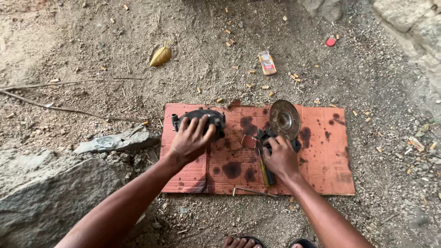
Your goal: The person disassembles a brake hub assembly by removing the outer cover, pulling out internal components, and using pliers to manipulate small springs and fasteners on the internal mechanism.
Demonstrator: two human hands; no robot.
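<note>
— Crouching over a sheet of oil-stained red cardboard [330,160] spread on sandy ground, a person works with both bare hands. What sits at the far left of the frame?

— Grey rock [46,197] fills the lower left corner, with a flat stone [115,141] just beside the cardboard's left edge and thin sticks [69,109] trailing across the dirt above it.

— And the left hand?

— The left hand [190,140] lies spread, fingers splayed wide, palm down on a dark rounded engine housing [209,117] at the cardboard's upper left — pressing on it rather than gripping.

— Moving toward the centre?

— A yellow-handled screwdriver [263,170] lies on the cardboard just left of the right hand, and a bent metal rod [250,190] rests along the lower edge.

— The right hand?

— The right hand [280,158] is curled over a small black part [264,135] at centre; whether the fingers close fully around it cannot be told. A rusty metal disc [285,119] stands tilted just above, touching that part.

— Beyond the cardboard?

— A dry yellow leaf [161,56] at upper left, a small flattened packet [267,63] at upper centre, a red bottle cap [330,42] at upper right.
</note>
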